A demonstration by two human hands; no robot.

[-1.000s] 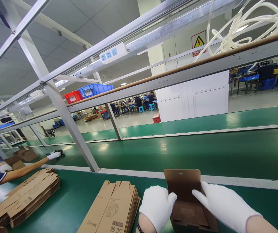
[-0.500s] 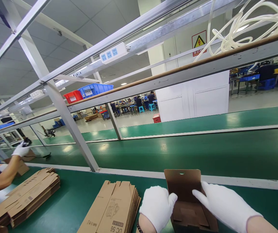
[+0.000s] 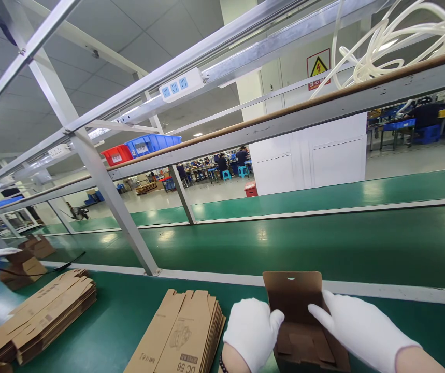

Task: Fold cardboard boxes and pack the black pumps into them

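Note:
An open brown cardboard box (image 3: 300, 316) stands on the green bench at the bottom middle, its top flap raised at the back. My left hand (image 3: 252, 331), in a white glove, grips the box's left wall with the fingers curled over its edge. My right hand (image 3: 356, 326), also gloved, lies on the box's right side with the fingers stretched toward the opening. Inside the box the bottom flaps are folded flat.
A stack of flat cartons (image 3: 183, 334) lies left of my hands, and another stack (image 3: 39, 316) lies farther left. A co-worker's gloved hand (image 3: 0, 253) rests on a box (image 3: 22, 267) at the far left. A slanted metal frame post (image 3: 101, 181) and rail (image 3: 284, 122) cross above the conveyor belt (image 3: 303, 248).
My hands and the box have stayed still. The co-worker's arm at the far left has drawn back from the belt to a box at the frame's edge.

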